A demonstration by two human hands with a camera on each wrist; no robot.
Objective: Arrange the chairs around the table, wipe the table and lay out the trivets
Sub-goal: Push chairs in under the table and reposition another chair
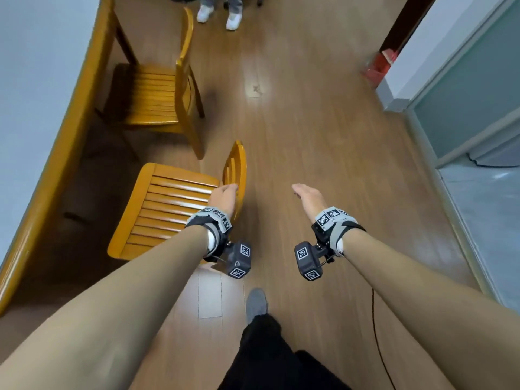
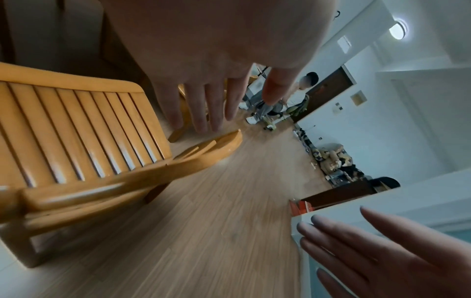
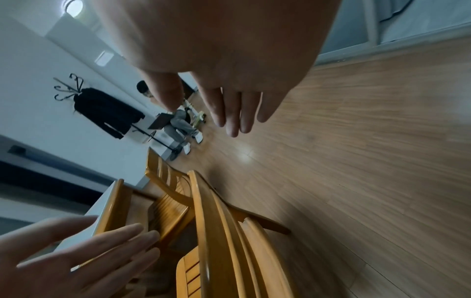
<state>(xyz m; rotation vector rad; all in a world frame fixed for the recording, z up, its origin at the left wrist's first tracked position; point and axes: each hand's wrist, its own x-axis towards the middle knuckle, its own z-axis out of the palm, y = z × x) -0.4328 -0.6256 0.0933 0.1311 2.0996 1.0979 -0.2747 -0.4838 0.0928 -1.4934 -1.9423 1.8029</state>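
1. Near chair [image 1: 166, 209]: slatted wooden seat, standing at my 10 o'clock beside the table [image 1: 64, 136], its backrest toward me and the open floor [image 1: 323, 122].
2. Far chair [image 1: 157, 97]: at 11 o'clock, seat partly under the table edge.
3. My left hand [image 1: 225, 194]: fingers straight, released, above the near chair's backrest; contact cannot be confirmed.
4. My right hand [image 1: 308, 195]: flat, released, holding nothing, over bare floor at 1 o'clock, apart from both chairs.
5. A seated person's shoes [image 1: 219, 16]: at 12 o'clock.

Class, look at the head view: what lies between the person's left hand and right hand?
Between the left hand and the right hand stands the near chair's backrest beside the left hand, then bare wooden floor. The head view shows it.
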